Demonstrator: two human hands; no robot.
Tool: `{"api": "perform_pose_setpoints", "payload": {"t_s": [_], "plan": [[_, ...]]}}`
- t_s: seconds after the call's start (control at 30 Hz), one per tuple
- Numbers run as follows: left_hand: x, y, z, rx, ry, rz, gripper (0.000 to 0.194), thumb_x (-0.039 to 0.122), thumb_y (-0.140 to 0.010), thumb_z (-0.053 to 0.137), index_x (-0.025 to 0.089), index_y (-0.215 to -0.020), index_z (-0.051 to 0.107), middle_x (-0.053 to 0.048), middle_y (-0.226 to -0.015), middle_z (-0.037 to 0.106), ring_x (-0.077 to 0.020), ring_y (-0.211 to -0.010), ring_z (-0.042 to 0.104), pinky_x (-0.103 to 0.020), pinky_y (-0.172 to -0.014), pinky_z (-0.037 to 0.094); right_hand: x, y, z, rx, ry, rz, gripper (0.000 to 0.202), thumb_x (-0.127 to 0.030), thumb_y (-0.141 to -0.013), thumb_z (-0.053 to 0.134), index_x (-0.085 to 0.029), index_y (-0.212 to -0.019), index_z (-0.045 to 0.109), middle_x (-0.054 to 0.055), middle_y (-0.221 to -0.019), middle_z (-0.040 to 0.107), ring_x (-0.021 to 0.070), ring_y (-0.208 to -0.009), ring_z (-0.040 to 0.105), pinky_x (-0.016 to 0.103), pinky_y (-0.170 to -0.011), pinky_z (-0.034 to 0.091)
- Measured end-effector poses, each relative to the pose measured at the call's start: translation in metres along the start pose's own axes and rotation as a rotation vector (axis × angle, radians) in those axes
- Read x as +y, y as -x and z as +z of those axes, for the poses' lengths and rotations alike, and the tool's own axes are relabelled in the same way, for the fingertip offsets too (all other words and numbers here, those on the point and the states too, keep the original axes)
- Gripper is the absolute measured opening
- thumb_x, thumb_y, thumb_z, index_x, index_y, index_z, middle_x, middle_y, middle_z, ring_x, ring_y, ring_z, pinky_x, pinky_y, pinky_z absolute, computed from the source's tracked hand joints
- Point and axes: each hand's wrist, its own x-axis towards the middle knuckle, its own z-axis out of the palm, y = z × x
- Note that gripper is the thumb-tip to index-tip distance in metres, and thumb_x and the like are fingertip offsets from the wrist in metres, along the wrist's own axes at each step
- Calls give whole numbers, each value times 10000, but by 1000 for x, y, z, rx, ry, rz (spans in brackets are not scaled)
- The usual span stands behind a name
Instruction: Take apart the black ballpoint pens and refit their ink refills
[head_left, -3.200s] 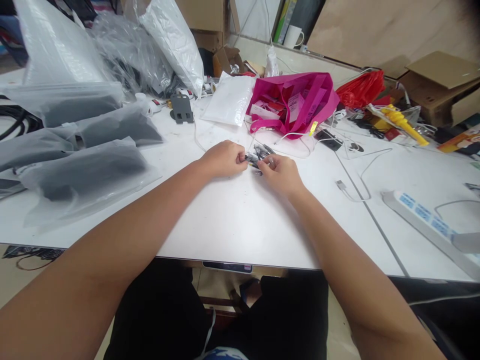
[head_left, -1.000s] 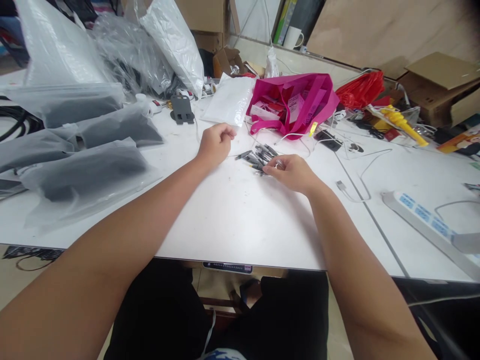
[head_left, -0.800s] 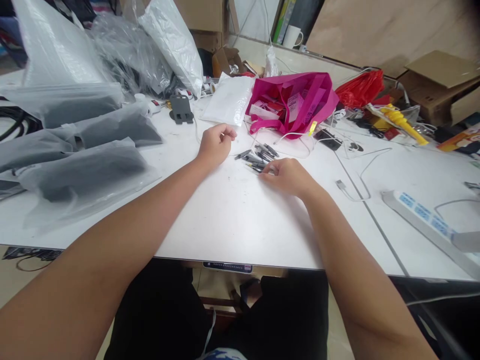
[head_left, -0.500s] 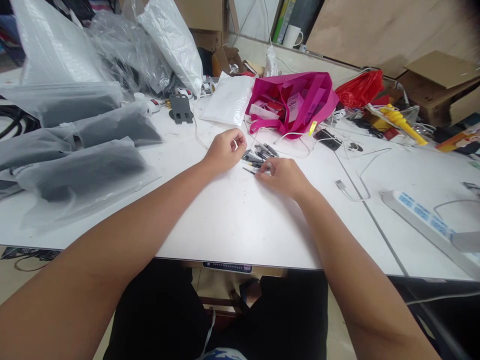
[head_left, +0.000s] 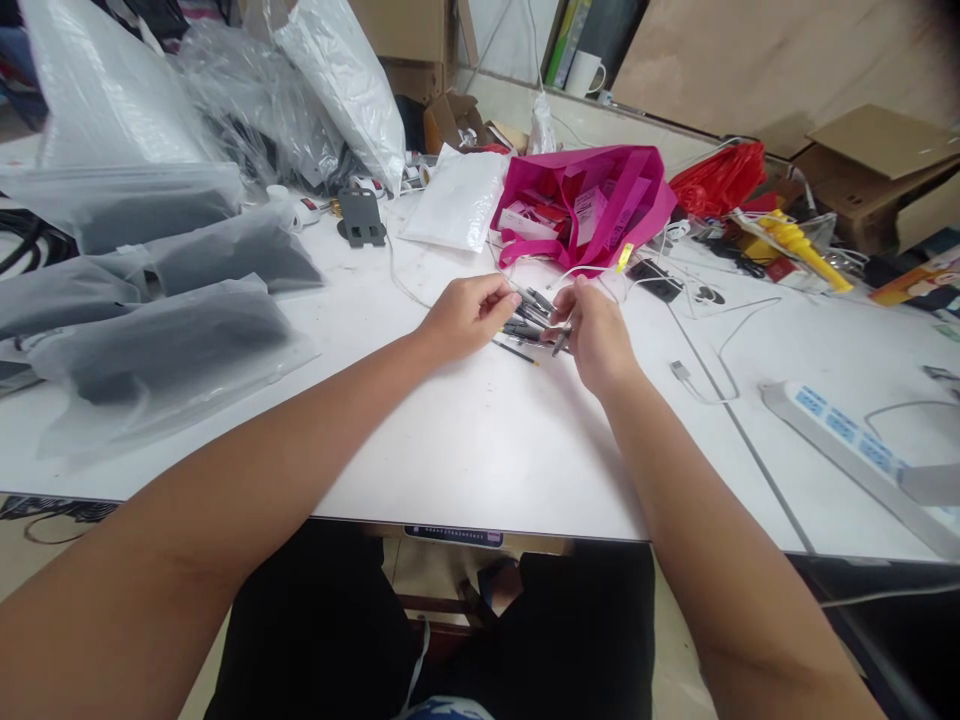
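Note:
A small heap of dark and clear pens and pen parts (head_left: 529, 318) lies on the white table between my hands. My left hand (head_left: 474, 312) is at the heap's left edge, fingers curled and thumb against fingertips; whatever they pinch is hidden. My right hand (head_left: 596, 335) is over the right side of the heap with its fingers bent round a grey pen (head_left: 561, 342), whose end points down toward the table. In front of the heap lies a thin black pen refill (head_left: 516, 351) with a yellowish tip, apart from both hands.
Behind the heap stands a magenta bag (head_left: 637, 190) with red packets, beside a white plastic mailer (head_left: 457, 200). Grey frosted pouches (head_left: 165, 335) fill the left side. On the right are a white USB cable (head_left: 705, 395) and a power strip (head_left: 840, 440).
My right hand has moved up and right, and the grey pen now shows in its fingers. The black refill lies uncovered. My left hand has shifted right and nearer me, its fingers closing.

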Motion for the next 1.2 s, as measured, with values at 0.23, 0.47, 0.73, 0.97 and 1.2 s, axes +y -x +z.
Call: {"api": "perform_pose_setpoints", "payload": {"t_s": [0.23, 0.47, 0.73, 0.97, 1.2], "plan": [[11, 7, 12, -167, 65, 54, 172, 343, -962, 618, 195, -875, 641, -16, -802, 687, -138, -738, 595, -292, -711, 456, 3, 11, 9, -31, 170, -173, 552, -812, -935, 487, -262, -916, 530, 5, -736, 524, 181, -674, 529, 323, -621, 454], [13, 10, 16, -151, 27, -4, 202, 279, -961, 606, 193, -781, 635, -16, -733, 693, -129, -660, 575, -306, -677, 439, 2, 17, 16, -110, 148, -177, 553, -804, -879, 580, -258, -951, 541, 17, -815, 586, 166, -673, 533, 306, -584, 425], [-20, -19, -4, 355, 356, -326, 154, 367, -1033, 584, 221, -984, 574, -21, -872, 716, -95, -665, 622, -249, -681, 506, 7, 6, -1, 86, 375, -267, 297, -506, -976, 536, -227, -972, 637, 62, -910, 662, 217, -835, 616, 341, -733, 485], [-23, -23, -9, 386, 442, -344, 146, 74, -883, 506, 215, -873, 541, 5, -765, 604, -89, -595, 505, -259, -607, 431, 9, 8, -3, -27, 528, -308, 171, -339, -918, 593, -209, -884, 698, 54, -813, 699, 214, -772, 620, 348, -750, 460], [-19, -23, -2, 269, 610, -469, 46, 199, -917, 502, 229, -884, 499, 44, -675, 351, -82, -525, 321, -244, -518, 293, 3, 5, -10, -43, 572, -218, 191, -361, -899, 607, -206, -829, 693, 33, -724, 681, 195, -674, 572, 354, -715, 427]]}}
